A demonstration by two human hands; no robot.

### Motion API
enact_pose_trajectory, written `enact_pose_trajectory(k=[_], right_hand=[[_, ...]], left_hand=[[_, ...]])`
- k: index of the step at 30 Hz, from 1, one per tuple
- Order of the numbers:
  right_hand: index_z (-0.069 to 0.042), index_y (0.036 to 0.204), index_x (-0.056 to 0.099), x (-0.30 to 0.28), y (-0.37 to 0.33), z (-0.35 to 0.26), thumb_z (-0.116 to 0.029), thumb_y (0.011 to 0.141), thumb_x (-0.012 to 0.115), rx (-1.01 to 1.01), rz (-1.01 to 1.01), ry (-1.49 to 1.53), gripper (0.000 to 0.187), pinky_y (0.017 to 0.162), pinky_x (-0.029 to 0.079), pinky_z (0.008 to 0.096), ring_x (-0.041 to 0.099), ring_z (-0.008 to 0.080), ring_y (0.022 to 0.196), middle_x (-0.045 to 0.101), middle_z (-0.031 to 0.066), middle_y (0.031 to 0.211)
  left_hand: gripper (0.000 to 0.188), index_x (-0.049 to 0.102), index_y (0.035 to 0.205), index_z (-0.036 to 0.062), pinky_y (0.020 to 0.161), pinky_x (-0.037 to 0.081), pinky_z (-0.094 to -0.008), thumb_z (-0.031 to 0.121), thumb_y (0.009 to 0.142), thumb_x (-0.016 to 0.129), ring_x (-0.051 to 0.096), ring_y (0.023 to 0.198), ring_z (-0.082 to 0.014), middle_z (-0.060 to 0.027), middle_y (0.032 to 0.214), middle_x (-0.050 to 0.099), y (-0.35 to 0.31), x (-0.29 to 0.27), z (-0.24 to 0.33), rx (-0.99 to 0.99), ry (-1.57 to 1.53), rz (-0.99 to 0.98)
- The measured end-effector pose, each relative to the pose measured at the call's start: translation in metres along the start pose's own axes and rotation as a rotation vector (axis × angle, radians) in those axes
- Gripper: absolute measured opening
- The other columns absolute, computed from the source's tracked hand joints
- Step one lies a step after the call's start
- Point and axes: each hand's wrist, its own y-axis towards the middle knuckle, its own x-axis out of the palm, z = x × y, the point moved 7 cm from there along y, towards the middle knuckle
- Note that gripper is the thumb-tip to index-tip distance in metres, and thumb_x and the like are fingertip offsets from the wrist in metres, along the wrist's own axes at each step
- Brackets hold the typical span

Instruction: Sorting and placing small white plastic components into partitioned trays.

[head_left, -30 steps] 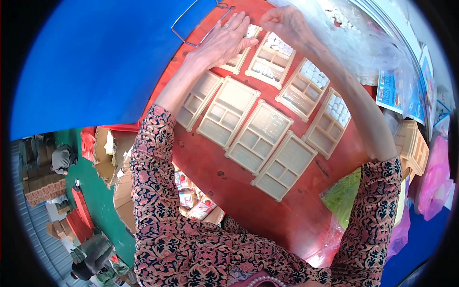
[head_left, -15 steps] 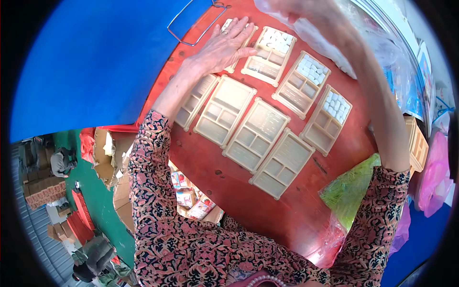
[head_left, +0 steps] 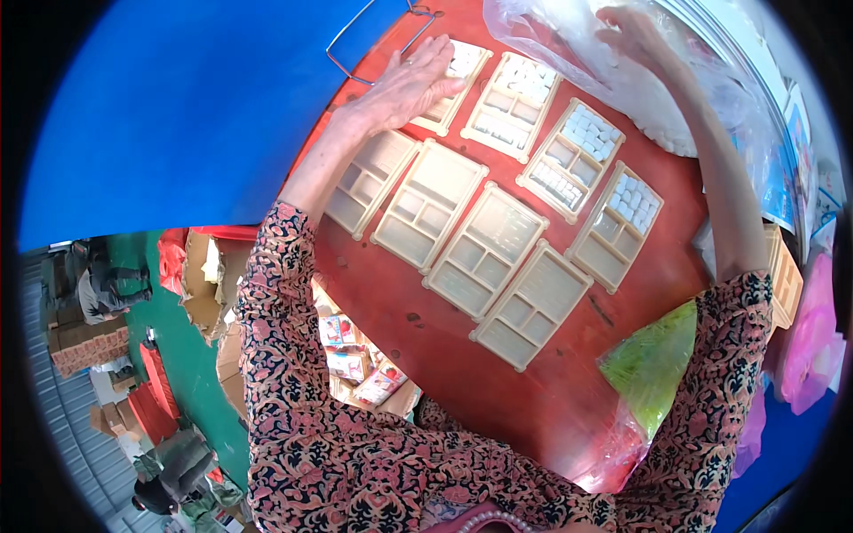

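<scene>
Two slanting rows of cream compartment trays lie on the red table. My left hand [head_left: 404, 89], fingers stretched, rests over the far-left tray [head_left: 434, 115] and hides part of it. White pieces fill the large far compartments of the back-row trays, such as the middle tray [head_left: 544, 178] and the right tray [head_left: 600, 253]. Whitish patches show in the near compartments of two back trays; I cannot tell pieces from glare. The front-row trays [head_left: 468, 289] look unfilled. My right hand [head_left: 641, 40], fingers bent and apart, is over a clear plastic bag [head_left: 569, 40] of white pieces.
A wire frame [head_left: 340, 67] stands at the table's far-left edge. Green film-wrapped material [head_left: 653, 355] lies near my right forearm. Beyond it are a wooden crate [head_left: 784, 275] and pink plastic [head_left: 807, 333]. Below left, red-and-white packets [head_left: 355, 364] and cardboard [head_left: 203, 302] show.
My right hand has moved rightward over the plastic bag, and its fingers now show. My left hand has drawn slightly back toward me. The view has shifted a little.
</scene>
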Motion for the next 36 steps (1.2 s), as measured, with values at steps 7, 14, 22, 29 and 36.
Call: enact_pose_trajectory(k=[7,14,22,29,36], right_hand=[[-0.004,0.113,0.057,0.054,0.009,-0.026,-0.022,0.088,0.058,0.087,-0.301,-0.024,0.032,0.079,0.045,0.0427,0.058,0.0332,0.093,0.061,0.017,0.096],[0.001,0.081,0.06,0.033,0.02,0.024,-0.007,0.082,0.061,0.085,0.252,0.204,0.009,0.05,0.045,0.0291,0.057,0.0116,0.059,0.058,0.0091,0.064],[-0.012,0.114,0.052,0.072,-0.007,0.011,-0.02,0.087,0.058,0.155,-0.235,-0.368,0.029,0.087,0.045,0.0491,0.053,0.0381,0.102,0.055,0.0149,0.11],[-0.013,0.12,0.05,0.055,-0.018,0.005,-0.022,0.09,0.053,0.077,-0.128,-0.374,0.031,0.086,0.046,0.0497,0.048,0.0372,0.109,0.052,0.0151,0.114],[-0.008,0.117,0.051,0.044,-0.014,0.02,-0.016,0.091,0.048,0.103,-0.234,-0.305,0.028,0.088,0.045,0.0458,0.052,0.0386,0.102,0.054,0.0181,0.106]], left_hand=[[0.087,0.014,0.15,0.0022,0.118,0.005,-0.0504,0.066,0.092,0.029,0.007,0.146,-0.0281,-0.0153,0.157,0.01,-0.027,-0.013,-0.01,-0.034,0.121,0.056],[0.083,0.012,0.151,0.0059,0.119,0.004,-0.0437,0.062,0.094,0.033,0.005,0.146,-0.024,-0.0112,0.158,0.006,-0.01,0.006,0.007,0.011,0.188,-0.069],[0.084,0.013,0.15,0.0024,0.118,0.006,-0.0489,0.061,0.093,0.035,0.007,0.146,-0.0274,-0.0168,0.157,0.008,-0.047,-0.023,-0.006,-0.069,0.122,0.028],[0.085,0.015,0.15,0.0022,0.118,0.006,-0.0498,0.062,0.093,0.036,0.008,0.146,-0.0276,-0.0175,0.157,0.007,-0.042,-0.002,-0.015,-0.114,0.149,-0.095],[0.082,0.022,0.148,0.0018,0.117,0.009,-0.0509,0.06,0.092,0.04,0.012,0.145,-0.0286,-0.0163,0.156,0.017,-0.028,-0.002,-0.004,-0.007,0.196,-0.033]])
